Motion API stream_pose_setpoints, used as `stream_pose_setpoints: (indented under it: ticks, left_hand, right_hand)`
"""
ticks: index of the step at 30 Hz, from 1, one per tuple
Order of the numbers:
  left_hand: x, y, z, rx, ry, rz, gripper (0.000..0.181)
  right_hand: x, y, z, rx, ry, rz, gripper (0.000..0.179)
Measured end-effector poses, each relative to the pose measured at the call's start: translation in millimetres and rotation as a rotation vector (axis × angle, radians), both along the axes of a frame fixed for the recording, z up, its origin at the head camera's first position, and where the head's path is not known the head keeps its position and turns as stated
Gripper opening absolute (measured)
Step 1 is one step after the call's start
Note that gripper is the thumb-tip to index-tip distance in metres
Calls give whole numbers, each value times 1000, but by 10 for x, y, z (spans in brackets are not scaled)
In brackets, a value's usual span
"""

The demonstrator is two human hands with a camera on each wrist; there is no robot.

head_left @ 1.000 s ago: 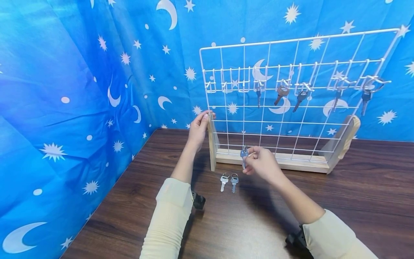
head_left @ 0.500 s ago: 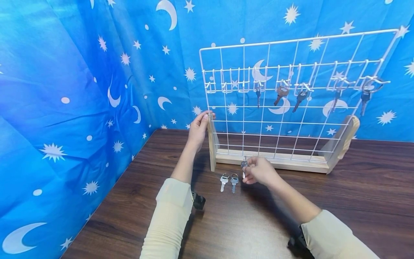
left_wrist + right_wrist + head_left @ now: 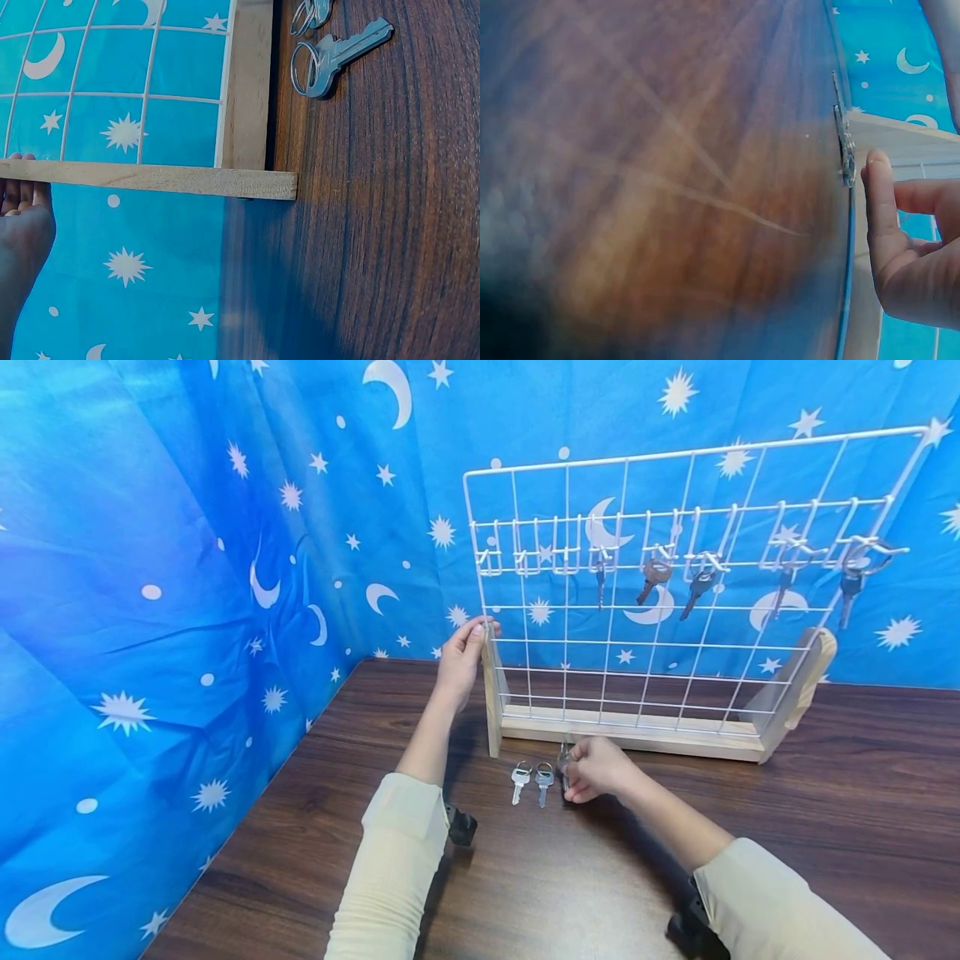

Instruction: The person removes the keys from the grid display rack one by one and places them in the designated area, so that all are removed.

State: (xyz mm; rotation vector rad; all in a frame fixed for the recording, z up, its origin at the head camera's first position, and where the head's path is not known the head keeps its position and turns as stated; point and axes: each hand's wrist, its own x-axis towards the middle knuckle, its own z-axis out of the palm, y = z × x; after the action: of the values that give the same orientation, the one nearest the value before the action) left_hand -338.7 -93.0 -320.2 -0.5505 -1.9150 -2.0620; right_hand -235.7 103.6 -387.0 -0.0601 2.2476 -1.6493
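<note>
Low over the table, my right hand (image 3: 600, 770) pinches a key (image 3: 564, 762) by its side, just right of two silver keys lying flat. One is a left key (image 3: 520, 783), the other a right key (image 3: 543, 785); each has a small ring. The fingers partly cover the held key in the head view. My left hand (image 3: 460, 667) grips the upper end of the rack's left wooden side post (image 3: 492, 702). In the left wrist view that left hand (image 3: 26, 232) is at the post's far end, with a ringed key (image 3: 330, 64) in front of the base.
A white wire grid (image 3: 600, 646) stands upright in its wooden base (image 3: 675, 742). Several keys, such as a brown key (image 3: 655, 578), hang from its hooks on the middle and right. Three hooks at left bear nothing. A blue starry curtain (image 3: 405, 527) hangs behind the table (image 3: 847, 793).
My right hand has come down and slightly toward me with the key, from in front of the rack's base to the table beside the two lying keys. My left hand stays on the post.
</note>
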Motion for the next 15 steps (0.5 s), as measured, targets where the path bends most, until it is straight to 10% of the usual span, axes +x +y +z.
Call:
stream_pose_setpoints:
  ticks: [15]
  left_hand:
    - [-7,5,-8,6,-2,2,32]
  right_hand:
    - [59,-28,-31,73,-89,14,3]
